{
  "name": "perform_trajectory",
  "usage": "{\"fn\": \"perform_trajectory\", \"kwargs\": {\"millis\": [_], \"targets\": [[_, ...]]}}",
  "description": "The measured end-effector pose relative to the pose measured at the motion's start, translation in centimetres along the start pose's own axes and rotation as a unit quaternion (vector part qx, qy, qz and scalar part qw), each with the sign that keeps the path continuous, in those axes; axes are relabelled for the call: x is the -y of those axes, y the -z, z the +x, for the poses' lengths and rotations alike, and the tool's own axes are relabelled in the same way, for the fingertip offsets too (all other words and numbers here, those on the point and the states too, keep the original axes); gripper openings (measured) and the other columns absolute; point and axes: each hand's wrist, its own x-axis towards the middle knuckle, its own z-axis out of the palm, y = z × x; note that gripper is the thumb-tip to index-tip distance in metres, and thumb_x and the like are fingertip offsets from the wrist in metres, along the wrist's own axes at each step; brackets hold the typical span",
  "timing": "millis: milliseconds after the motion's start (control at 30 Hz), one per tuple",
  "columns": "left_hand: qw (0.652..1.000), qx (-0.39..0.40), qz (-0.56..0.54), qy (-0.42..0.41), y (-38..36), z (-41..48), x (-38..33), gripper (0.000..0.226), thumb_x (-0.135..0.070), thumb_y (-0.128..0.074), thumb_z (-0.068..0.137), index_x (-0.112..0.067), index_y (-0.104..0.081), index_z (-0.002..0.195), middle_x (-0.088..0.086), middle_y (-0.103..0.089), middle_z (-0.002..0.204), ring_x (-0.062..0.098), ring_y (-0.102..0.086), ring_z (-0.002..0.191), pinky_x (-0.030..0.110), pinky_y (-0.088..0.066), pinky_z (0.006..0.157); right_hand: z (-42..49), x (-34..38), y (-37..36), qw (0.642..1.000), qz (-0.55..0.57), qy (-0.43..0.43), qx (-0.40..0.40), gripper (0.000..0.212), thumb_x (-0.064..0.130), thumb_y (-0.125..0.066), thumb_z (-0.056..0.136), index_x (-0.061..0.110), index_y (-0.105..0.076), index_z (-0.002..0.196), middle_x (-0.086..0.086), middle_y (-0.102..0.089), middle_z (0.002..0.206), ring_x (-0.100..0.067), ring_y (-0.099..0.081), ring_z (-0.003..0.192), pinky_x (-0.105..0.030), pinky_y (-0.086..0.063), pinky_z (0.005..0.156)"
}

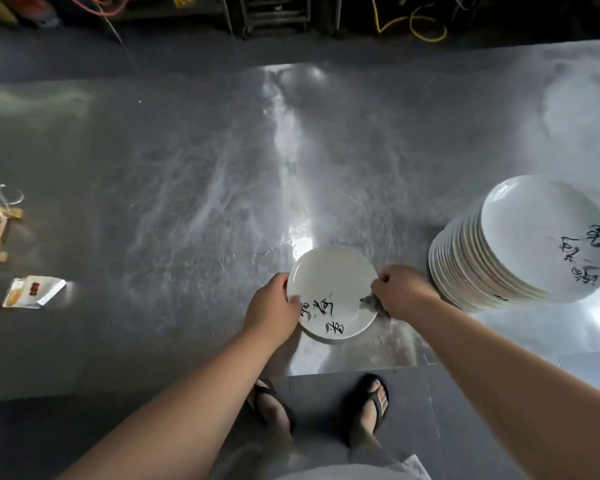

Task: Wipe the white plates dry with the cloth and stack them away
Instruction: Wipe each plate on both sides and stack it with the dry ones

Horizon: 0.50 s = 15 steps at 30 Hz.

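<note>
With forearms (194,393) steady, turn plate (329,282) gripped at rim by left hand (272,303), sweeping cloth (373,304) clenched in right hand (402,292).

Black brush-stroke characters run across the near side of the single plate (329,282), but they're too loose and blurred to read as words. Same story on the top of the stack of plates (534,237) to the right: dark calligraphy along its right side, nothing legible. Over at the left, a small packet (32,292) carries a red mark, too tiny to make out.
</note>
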Motion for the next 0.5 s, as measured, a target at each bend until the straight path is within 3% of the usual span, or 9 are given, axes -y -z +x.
{"fn": "perform_trajectory", "kwargs": {"millis": [67,133,267,333,400,500], "targets": [[1.0,-0.019,0.012,-0.004,-0.5,-0.3,0.2,0.036,-0.024,-0.06,0.098,-0.029,-0.058,0.134,-0.01,-0.068,0.095,0.016,-0.067,0.09,0.032,-0.055,0.072,0.0,-0.1,-0.1,1.0,0.004,0.004,-0.001,0.029,0.024,-0.048,0.093,0.016,-0.07,0.076,0.006,-0.072,0.06,-0.016,-0.072,0.064,-0.032,-0.059,0.064],[0.996,-0.059,0.065,-0.023,-0.9,-0.7,0.9,0.044,-0.036,-0.06,0.097,-0.027,-0.053,0.141,-0.006,-0.068,0.112,0.022,-0.065,0.106,0.04,-0.055,0.089,0.0,-0.3,0.2,0.999,-0.006,0.009,-0.039,0.033,0.034,-0.045,0.094,0.016,-0.069,0.078,0.001,-0.073,0.066,-0.023,-0.07,0.069,-0.035,-0.06,0.07],[0.975,-0.119,0.17,-0.077,-2.2,-1.5,3.1,0.079,-0.063,-0.054,0.091,-0.024,-0.035,0.156,-0.001,-0.047,0.148,0.024,-0.04,0.14,0.05,-0.033,0.114,-0.1,0.4,0.6,0.98,0.114,0.081,-0.139,0.03,0.048,-0.051,0.096,0.022,-0.064,0.09,0.003,-0.073,0.074,-0.016,-0.07,0.063,-0.037,-0.06,0.069],[0.972,-0.106,0.186,-0.096,-3.0,-1.9,4.1,0.083,-0.065,-0.049,0.094,-0.024,-0.025,0.162,0.001,-0.037,0.159,0.024,-0.029,0.149,0.05,-0.023,0.12,-0.2,1.4,-0.1,0.97,0.118,0.163,-0.138,0.024,0.043,-0.06,0.098,0.026,-0.069,0.111,0.004,-0.07,0.103,-0.011,-0.066,0.079,-0.032,-0.054,0.078],[0.968,-0.093,0.205,-0.11,-3.4,-1.8,4.7,0.084,-0.066,-0.04,0.097,-0.024,-0.015,0.165,0.003,-0.028,0.167,0.025,-0.02,0.155,0.051,-0.013,0.126,-0.2,2.1,-1.8,0.968,0.053,0.222,-0.103,0.04,0.039,-0.061,0.1,0.027,-0.063,0.138,0.003,-0.057,0.13,-0.017,-0.063,0.103,-0.032,-0.051,0.091],[0.959,-0.064,0.248,-0.119,-3.9,-1.4,5.1,0.083,-0.068,-0.021,0.1,-0.026,0.005,0.167,0.001,-0.001,0.176,0.023,0.002,0.162,0.053,0.004,0.129,-0.3,1.7,-5.3,0.942,-0.071,0.313,-0.1,0.05,0.027,-0.059,0.102,0.022,-0.053,0.151,0.001,-0.049,0.15,-0.025,-0.051,0.134,-0.043,-0.049,0.108]]}}
